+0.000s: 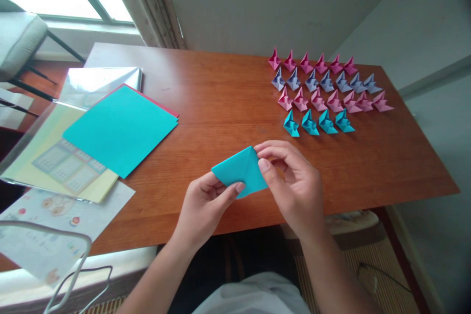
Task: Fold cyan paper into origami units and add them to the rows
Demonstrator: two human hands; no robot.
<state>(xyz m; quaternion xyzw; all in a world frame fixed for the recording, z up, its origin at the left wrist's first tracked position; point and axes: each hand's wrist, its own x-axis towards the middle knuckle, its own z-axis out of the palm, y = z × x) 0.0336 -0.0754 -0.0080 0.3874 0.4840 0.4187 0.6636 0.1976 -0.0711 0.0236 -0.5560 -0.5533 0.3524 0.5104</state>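
Note:
A folded piece of turquoise origami paper (241, 169) is held up between both hands, just above the near part of the table. My left hand (208, 201) pinches its lower left side, thumb on the front face and fingers behind. At its right edge, my right hand (294, 181) grips the paper between thumb and fingertips. Creases run down from the paper's top corner. Beyond my right hand stands a row of turquoise folded paper figures (309, 122), with rows of pink figures (318, 100), lavender figures (327, 82) and dark pink figures (306, 64) behind it.
Left on the wooden table (221, 93) lie turquoise paper sheets (121, 130) over a red edge, a yellow paper pack (37, 142) in clear plastic, and a printed white sheet (99, 211). A chair (22, 44) stands by the window. Cables (99, 270) hang at lower left.

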